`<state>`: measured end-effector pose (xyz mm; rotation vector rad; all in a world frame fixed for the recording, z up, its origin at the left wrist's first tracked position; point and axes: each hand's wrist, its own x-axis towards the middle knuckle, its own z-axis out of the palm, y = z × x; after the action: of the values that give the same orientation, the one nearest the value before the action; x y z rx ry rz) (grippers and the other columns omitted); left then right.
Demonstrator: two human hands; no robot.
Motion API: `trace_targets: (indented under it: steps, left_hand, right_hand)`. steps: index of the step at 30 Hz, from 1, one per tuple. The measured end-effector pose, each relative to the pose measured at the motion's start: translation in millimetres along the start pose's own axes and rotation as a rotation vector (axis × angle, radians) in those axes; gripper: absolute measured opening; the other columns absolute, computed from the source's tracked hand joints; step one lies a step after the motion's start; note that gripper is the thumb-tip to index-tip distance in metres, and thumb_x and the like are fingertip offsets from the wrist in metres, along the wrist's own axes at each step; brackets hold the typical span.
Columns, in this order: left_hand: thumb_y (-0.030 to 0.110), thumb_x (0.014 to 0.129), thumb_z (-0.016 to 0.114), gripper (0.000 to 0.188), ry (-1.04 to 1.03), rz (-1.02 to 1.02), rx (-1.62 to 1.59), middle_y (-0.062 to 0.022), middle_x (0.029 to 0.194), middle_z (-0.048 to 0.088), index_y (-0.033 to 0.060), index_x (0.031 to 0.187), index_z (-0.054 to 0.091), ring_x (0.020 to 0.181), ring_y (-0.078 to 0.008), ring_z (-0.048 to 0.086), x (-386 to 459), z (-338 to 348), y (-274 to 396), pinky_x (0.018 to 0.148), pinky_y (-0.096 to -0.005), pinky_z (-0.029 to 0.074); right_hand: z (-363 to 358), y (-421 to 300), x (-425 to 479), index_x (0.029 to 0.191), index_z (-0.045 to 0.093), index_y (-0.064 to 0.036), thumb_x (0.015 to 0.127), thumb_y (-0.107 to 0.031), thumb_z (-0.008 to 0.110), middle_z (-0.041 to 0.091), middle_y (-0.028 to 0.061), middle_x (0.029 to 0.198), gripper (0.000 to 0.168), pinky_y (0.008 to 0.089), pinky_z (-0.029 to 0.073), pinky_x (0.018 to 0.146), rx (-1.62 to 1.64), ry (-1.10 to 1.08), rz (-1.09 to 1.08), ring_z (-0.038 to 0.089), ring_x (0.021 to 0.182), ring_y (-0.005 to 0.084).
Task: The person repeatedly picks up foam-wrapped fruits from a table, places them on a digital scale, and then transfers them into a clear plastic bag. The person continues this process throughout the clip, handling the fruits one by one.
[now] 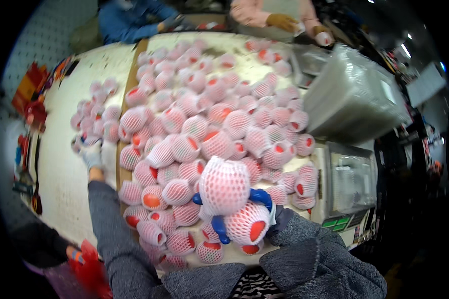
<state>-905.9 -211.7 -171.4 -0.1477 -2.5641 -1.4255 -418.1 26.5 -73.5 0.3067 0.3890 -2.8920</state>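
Note:
My right hand [260, 198], in a blue-fingered glove, grips two red round items in white foam net sleeves, one sleeved item [224, 185] above the other [249, 224]. Reaching out to the left, my left hand [91, 153] wears a pale glove with blue at the fingertips. Its fingers touch or lie just by the near end of a small group of sleeved items [97, 112]; blur hides whether one is gripped. A large pile of the same net-sleeved items [217, 116] covers the table's middle, and red shows through their openings.
A brown divider strip [123, 160] runs along the white table [63, 179]. Wrapped clear plastic trays [351, 97] stand at right, beyond a machine or case with a transparent lid [351, 179]. Two people [131, 22] work across the table. Another person's hand [75, 254] is near a red bag [91, 269].

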Motion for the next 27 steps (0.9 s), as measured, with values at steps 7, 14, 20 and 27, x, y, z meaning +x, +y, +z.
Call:
trace_targets:
  steps: [7,14,20,27]
  left_hand:
    - [0.004,0.058,0.076,0.098,-0.896,0.265,-0.673,-0.0077,0.127,0.045,0.0084,0.142,0.026,0.106,-0.0202,0.054,-177.5,-59.0,202.8,0.087,-0.0303,0.049]
    - [0.020,0.049,0.089,0.121,-1.281,0.405,-0.545,-0.0102,0.123,0.046,0.0043,0.145,0.017,0.109,-0.0209,0.050,-358.1,-46.0,311.2,0.096,-0.0349,0.041]
    - [0.004,0.062,0.082,0.103,-1.218,0.178,-1.053,-0.0121,0.122,0.048,0.0038,0.143,0.019,0.106,-0.0197,0.052,-465.9,0.7,348.5,0.085,-0.0327,0.050]
    - [0.007,0.069,0.073,0.056,-1.271,0.307,-0.864,-0.0060,0.097,0.060,-0.0008,0.119,0.050,0.080,-0.0106,0.057,-535.6,95.6,407.3,0.066,-0.0238,0.051]
  right_hand:
    - [13.1,-11.8,-54.8,0.129,0.040,0.005,0.093,-0.042,0.045,0.054,0.0273,0.120,0.059,0.0439,0.048,0.093,-0.067,0.106,-0.211,0.059,0.103,0.0373]
    - [19.1,-3.0,-134.2,0.133,0.036,-0.005,0.090,-0.022,0.057,0.054,0.0147,0.118,0.051,0.0389,0.053,0.089,-0.303,0.269,-0.516,0.060,0.102,0.0255]
    - [9.9,-15.4,-235.9,0.133,0.038,-0.006,0.094,-0.022,0.051,0.052,0.0149,0.122,0.044,0.0396,0.047,0.096,-0.304,0.159,-0.684,0.056,0.110,0.0253]
    - [-12.0,-74.6,-348.5,0.127,0.043,-0.005,0.089,-0.023,0.060,0.058,0.0131,0.108,0.045,0.0374,0.054,0.082,-1.264,0.473,-1.298,0.062,0.092,0.0253]
